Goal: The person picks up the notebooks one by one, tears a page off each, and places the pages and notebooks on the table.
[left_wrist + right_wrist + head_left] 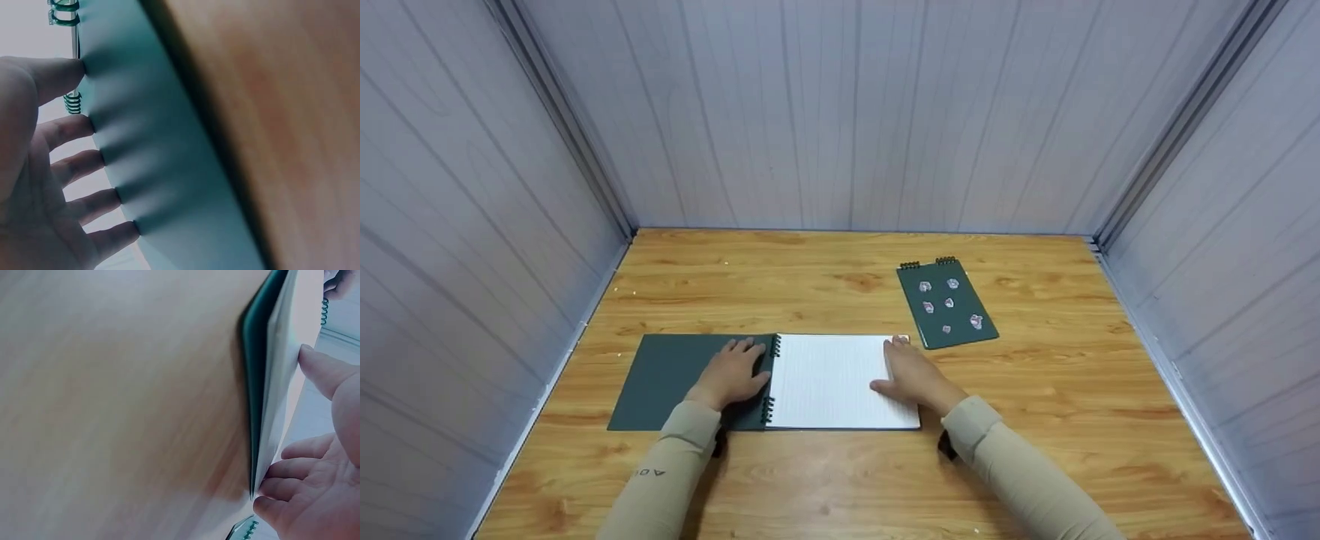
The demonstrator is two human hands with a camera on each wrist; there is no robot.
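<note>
Sleeved left forearm (670, 466) angled toward one o'clock, left hand (730, 374) palm down, fingers (76, 167) extended and spread, sleeved right forearm (1021, 466) between ten and eleven o'clock, right hand (916, 376) palm down, thumb (884, 387) toward nine o'clock.

Table (825, 487): flat, yellow-brown surface with wood grain. Directly on it lies the notebook (832, 386), open, cover at left, page block at right, coil binding between. The pad (960, 309), closed, lies just beyond the notebook's far right corner, angled, coils farthest away. Small white specks (619, 354) lie toward the left edge.
</note>
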